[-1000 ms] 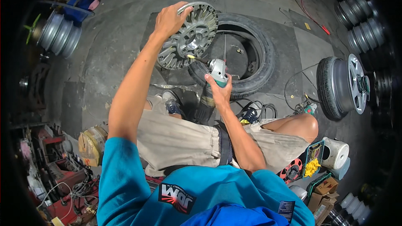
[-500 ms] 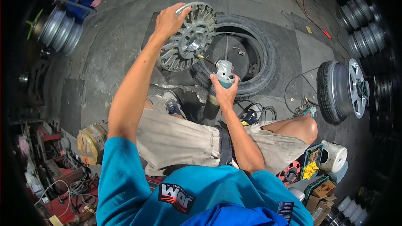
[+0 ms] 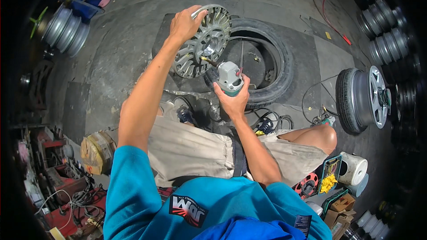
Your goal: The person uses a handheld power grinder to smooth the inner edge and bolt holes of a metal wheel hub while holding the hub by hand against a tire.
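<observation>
My left hand point(image 3: 184, 26) grips the upper rim of a grey spoked wheel rim point(image 3: 212, 40), which stands tilted up on its edge. In my right hand point(image 3: 234, 98) is a die grinder point(image 3: 230, 76) with a silver-grey head and green body, its fingers wrapped round it. The grinder's thin shaft ends in a small yellowish tip point(image 3: 204, 58), which is at the rim's spokes below the centre hole; whether it touches the metal I cannot tell. Right behind the wheel rim lies a black tire point(image 3: 284, 62) flat on the floor.
A wheel with its tire point(image 3: 351, 100) stands at the right, near stacked silver rims point(image 3: 389, 42). More rims point(image 3: 66, 31) are at the far left. Cables point(image 3: 284, 120) lie by my foot. A white bucket point(image 3: 353, 169) and a taped yellow roll point(image 3: 95, 153) flank my legs.
My right hand has moved the grinder slightly left and turned it, and its tip has shifted left along the spokes. The wheel rim has moved a little right and turned more edge-on.
</observation>
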### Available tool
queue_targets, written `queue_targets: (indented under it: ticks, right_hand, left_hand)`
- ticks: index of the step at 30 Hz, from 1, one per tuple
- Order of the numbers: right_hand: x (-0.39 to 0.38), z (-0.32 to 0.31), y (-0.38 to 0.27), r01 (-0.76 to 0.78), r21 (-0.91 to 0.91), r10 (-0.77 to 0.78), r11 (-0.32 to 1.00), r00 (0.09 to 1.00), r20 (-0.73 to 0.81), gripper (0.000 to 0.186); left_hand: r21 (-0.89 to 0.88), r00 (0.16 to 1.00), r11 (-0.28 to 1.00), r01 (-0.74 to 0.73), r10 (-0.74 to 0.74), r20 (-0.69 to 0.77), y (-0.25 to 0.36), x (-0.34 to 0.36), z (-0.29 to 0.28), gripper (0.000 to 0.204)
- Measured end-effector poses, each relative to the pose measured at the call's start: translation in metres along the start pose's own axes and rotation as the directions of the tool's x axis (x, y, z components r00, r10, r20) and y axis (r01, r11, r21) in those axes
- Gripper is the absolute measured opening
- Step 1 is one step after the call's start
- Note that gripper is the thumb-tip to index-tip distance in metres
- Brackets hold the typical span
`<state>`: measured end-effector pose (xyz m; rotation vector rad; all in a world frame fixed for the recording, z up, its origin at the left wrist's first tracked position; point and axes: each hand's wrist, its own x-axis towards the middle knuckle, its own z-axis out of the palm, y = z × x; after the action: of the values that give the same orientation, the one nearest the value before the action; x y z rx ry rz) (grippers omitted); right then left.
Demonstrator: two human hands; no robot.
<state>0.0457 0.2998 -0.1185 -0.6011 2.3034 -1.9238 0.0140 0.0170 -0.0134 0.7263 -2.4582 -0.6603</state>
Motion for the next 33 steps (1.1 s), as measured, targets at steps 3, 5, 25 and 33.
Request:
queue_targets:
  ticks: [3, 5, 25, 33]
  right_hand:
    - [-0.001, 0.000, -0.007, 0.067, -0.008, -0.067, 0.998, 0.998, 0.016, 0.084]
    - [-0.003, -0.004, -0.011, 0.056, -0.035, -0.056, 0.998, 0.998, 0.003, 0.083]
    - [0.010, -0.018, 0.050, -0.158, -0.048, 0.149, 0.986, 0.977, -0.155, 0.085]
    - [0.019, 0.000, 0.031, -0.175, -0.059, 0.167, 0.983, 0.978, -0.128, 0.083]
  left_hand:
    - [-0.007, 1.000, 1.000, 0.026, -0.026, 0.009, -0.001, -0.002, -0.003, 0.052]
    - [-0.021, 1.000, 0.999, 0.031, -0.031, 0.003, -0.003, -0.003, -0.006, 0.052]
    - [-0.093, 0.999, 0.995, -0.039, 0.041, 0.018, -0.007, -0.003, -0.011, 0.053]
    - [-0.084, 0.994, 0.992, -0.095, 0.099, 0.039, 0.006, -0.005, -0.008, 0.051]
